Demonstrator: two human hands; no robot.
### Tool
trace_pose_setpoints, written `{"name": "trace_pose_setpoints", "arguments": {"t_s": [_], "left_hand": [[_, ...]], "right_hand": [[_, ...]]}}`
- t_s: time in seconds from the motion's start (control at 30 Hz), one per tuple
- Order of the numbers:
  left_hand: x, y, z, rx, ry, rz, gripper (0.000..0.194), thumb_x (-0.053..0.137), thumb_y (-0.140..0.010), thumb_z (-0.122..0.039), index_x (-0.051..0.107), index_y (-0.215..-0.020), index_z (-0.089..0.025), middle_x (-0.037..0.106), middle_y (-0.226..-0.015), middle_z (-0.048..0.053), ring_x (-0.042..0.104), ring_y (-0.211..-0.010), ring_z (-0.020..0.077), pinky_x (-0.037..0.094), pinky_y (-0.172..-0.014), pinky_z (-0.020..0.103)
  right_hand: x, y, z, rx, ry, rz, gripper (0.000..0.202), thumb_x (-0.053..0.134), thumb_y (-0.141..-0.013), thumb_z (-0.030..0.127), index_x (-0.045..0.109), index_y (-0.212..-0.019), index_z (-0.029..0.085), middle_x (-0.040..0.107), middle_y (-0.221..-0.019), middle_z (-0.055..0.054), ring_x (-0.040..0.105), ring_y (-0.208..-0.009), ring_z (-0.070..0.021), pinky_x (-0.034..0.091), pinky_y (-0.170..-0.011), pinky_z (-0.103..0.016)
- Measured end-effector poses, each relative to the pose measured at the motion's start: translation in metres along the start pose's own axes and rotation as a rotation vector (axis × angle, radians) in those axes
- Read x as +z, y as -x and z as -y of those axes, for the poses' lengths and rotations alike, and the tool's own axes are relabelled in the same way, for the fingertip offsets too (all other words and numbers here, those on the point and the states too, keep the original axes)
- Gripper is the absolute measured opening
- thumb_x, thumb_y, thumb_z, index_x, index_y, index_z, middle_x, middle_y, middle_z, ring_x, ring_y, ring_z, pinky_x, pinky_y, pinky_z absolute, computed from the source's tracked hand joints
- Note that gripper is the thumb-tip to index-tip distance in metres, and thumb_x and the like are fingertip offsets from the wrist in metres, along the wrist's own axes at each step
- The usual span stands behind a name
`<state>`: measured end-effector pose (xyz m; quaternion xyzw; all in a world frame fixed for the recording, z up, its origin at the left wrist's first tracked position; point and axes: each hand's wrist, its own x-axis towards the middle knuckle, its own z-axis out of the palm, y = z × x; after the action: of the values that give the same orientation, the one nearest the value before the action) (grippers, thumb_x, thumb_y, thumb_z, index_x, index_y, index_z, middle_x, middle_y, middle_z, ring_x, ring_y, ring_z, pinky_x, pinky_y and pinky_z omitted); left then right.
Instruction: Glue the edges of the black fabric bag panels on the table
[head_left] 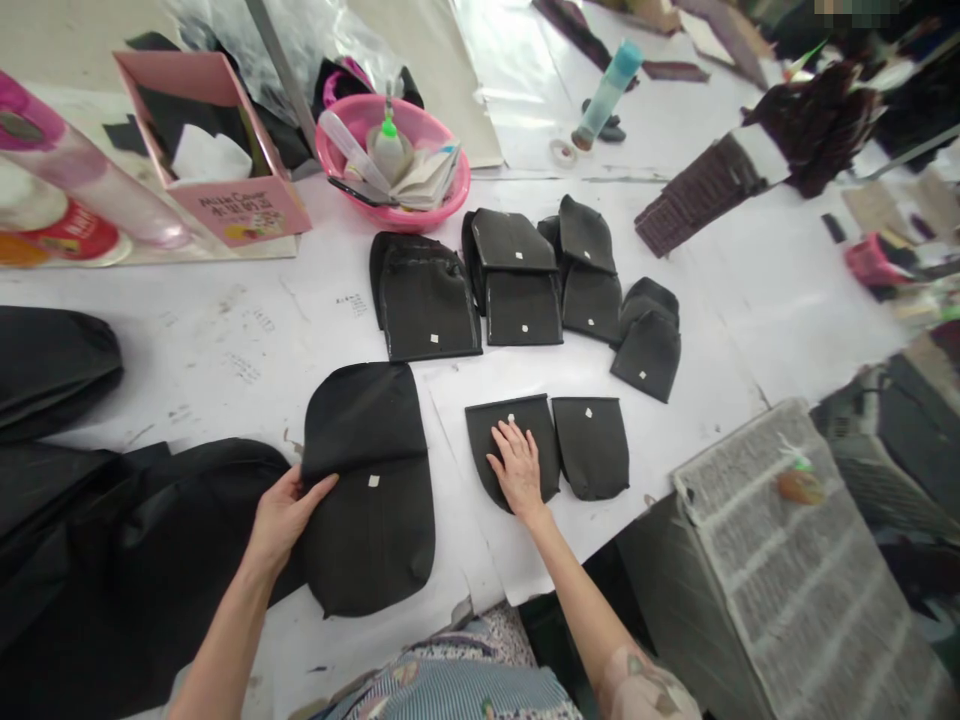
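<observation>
Closest, left hand (289, 505): lower left of centre, thumb above and fingers tucked under, pinching the edge of the large black piece.
Large black piece (375, 545): lower centre-left, lying on the white table (202, 350), a pale sticker (373, 481) near its middle.
Right hand (517, 465): just right of centre, fingers slightly spread, resting on a small black piece (548, 440).
Second small piece (591, 455): just to the right of that one.
Black stacks (523, 305): a row of four, centre to right of centre.
Pink basin (401, 219): upper centre-left, behind the stacks.
</observation>
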<state>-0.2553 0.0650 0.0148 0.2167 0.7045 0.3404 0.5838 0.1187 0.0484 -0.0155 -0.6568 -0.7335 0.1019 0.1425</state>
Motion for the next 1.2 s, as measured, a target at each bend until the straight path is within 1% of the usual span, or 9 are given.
{"name": "trace_pose_setpoints", "arguments": {"t_s": [0.2, 0.37, 0.47, 0.53, 0.63, 0.77, 0.93, 1.03, 1.2], "left_hand": [[0.009, 0.014, -0.016, -0.033, 0.131, 0.03, 0.06, 0.094, -0.057, -0.049, 0.071, -0.1, -0.013, 0.076, -0.081, 0.003, 0.069, -0.068, 0.0154, 0.058, -0.064, 0.023], [0.035, 0.043, -0.04, -0.041, 0.181, 0.151, 0.054, 0.09, -0.066, -0.051, 0.07, -0.1, -0.014, 0.075, -0.076, 0.003, 0.067, -0.06, 0.0153, 0.056, -0.059, 0.024], [0.058, 0.062, -0.053, 0.009, 0.17, 0.236, 0.049, 0.087, -0.071, -0.051, 0.068, -0.099, -0.015, 0.074, -0.078, 0.003, 0.068, -0.064, 0.0149, 0.056, -0.062, 0.023], [0.069, 0.072, -0.059, 0.026, 0.155, 0.281, 0.047, 0.086, -0.072, -0.052, 0.066, -0.095, -0.016, 0.073, -0.078, 0.002, 0.067, -0.065, 0.0137, 0.055, -0.061, 0.021], [0.077, 0.082, -0.061, 0.007, 0.15, 0.306, 0.049, 0.082, -0.075, -0.057, 0.058, -0.095, -0.018, 0.069, -0.071, -0.002, 0.062, -0.055, 0.0113, 0.049, -0.051, 0.019], [0.074, 0.088, -0.058, 0.059, 0.168, 0.221, 0.053, 0.078, -0.08, -0.059, 0.052, -0.105, -0.021, 0.055, -0.055, -0.009, 0.047, -0.042, 0.0071, 0.033, -0.043, 0.015], [0.058, 0.092, -0.04, 0.214, 0.234, 0.291, 0.078, 0.079, -0.072, -0.071, 0.055, -0.125, -0.018, 0.068, -0.081, 0.002, 0.064, -0.068, 0.0142, 0.047, -0.061, 0.022], [0.04, 0.089, -0.016, 0.229, 0.059, 0.077, 0.068, 0.053, -0.086, -0.08, 0.063, -0.109, -0.016, 0.068, -0.08, 0.006, 0.065, -0.07, 0.0172, 0.05, -0.065, 0.028], [-0.001, 0.084, 0.021, 0.33, -0.525, -0.326, 0.036, 0.081, -0.079, -0.041, 0.065, -0.104, -0.021, 0.064, -0.097, 0.006, 0.063, -0.095, 0.0234, 0.053, -0.083, 0.035]], "right_hand": [[-0.02, -0.005, -0.033, -0.014, -0.083, -0.095, 0.037, 0.049, -0.105, 0.03, 0.06, -0.137, 0.018, 0.063, -0.139, -0.016, 0.053, -0.137, -0.0301, 0.038, -0.115, -0.059], [-0.05, -0.009, 0.016, -0.065, -0.224, -0.195, 0.038, 0.055, -0.102, 0.024, 0.057, -0.139, 0.016, 0.063, -0.135, -0.019, 0.048, -0.141, -0.0315, 0.043, -0.112, -0.058], [-0.063, -0.015, 0.071, -0.352, -0.381, -0.055, 0.034, 0.059, -0.1, 0.019, 0.063, -0.132, 0.028, 0.072, -0.122, -0.006, 0.063, -0.126, -0.0203, 0.053, -0.107, -0.038], [-0.064, -0.022, 0.098, -0.503, -0.449, 0.024, 0.033, 0.062, -0.099, 0.019, 0.065, -0.131, 0.027, 0.072, -0.125, -0.006, 0.062, -0.128, -0.0218, 0.051, -0.11, -0.04], [-0.059, -0.031, 0.111, -0.422, -0.593, 0.104, 0.029, 0.064, -0.099, 0.027, 0.066, -0.127, 0.02, 0.072, -0.124, -0.011, 0.063, -0.125, -0.0262, 0.051, -0.108, -0.045], [-0.068, -0.036, 0.102, -0.332, -0.725, 0.258, 0.023, 0.051, -0.105, 0.028, 0.069, -0.116, 0.021, 0.076, -0.1, -0.006, 0.073, -0.091, -0.0189, 0.059, -0.082, -0.031], [-0.106, -0.057, 0.086, -0.145, -0.852, 0.571, 0.021, 0.055, -0.101, 0.035, 0.071, -0.098, 0.023, 0.075, -0.089, -0.002, 0.071, -0.079, -0.0176, 0.057, -0.071, -0.024], [-0.1, -0.085, 0.068, -0.098, -0.83, 0.716, 0.029, 0.052, -0.1, 0.043, 0.07, -0.097, 0.02, 0.073, -0.087, -0.004, 0.069, -0.078, -0.0192, 0.056, -0.069, -0.026], [-0.043, -0.122, 0.044, -0.152, -0.504, 0.601, 0.021, 0.05, -0.095, 0.033, 0.066, -0.088, 0.02, 0.071, -0.08, -0.005, 0.066, -0.073, -0.0209, 0.053, -0.07, -0.031]]}}
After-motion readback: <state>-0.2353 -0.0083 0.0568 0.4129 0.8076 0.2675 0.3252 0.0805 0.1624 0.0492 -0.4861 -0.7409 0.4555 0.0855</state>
